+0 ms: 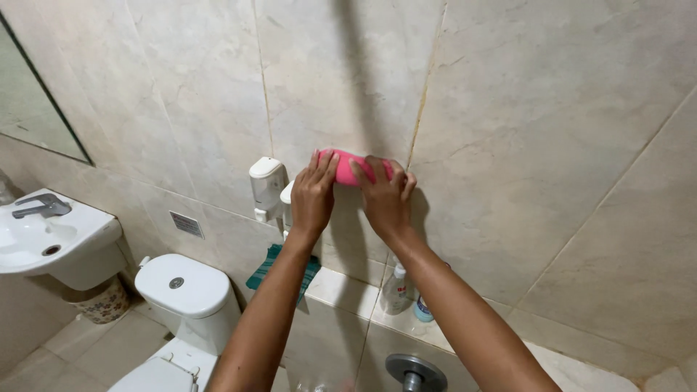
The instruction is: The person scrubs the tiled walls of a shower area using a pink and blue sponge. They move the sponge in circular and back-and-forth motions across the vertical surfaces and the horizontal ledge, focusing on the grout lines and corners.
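Note:
Both my hands press a pink sponge-like pad [346,167] flat against the beige marble-tiled wall [523,123]. My left hand [313,194] grips the pad's left end, fingers spread over it. My right hand [385,196] covers its right end, fingers curled on the top edge. Most of the pad is hidden under my fingers. Just left of my left hand a white wall dispenser [266,185] is mounted, with another white fitting [287,197] partly hidden behind my wrist.
Below the hands runs a tiled ledge [341,287] with a green cloth [261,270], a clear spray bottle [395,289] and a blue-capped bottle [424,309]. A white toilet [185,294] stands lower left, a washbasin [51,236] with tap and mirror [29,109] far left. A metal fitting [415,372] sits bottom centre.

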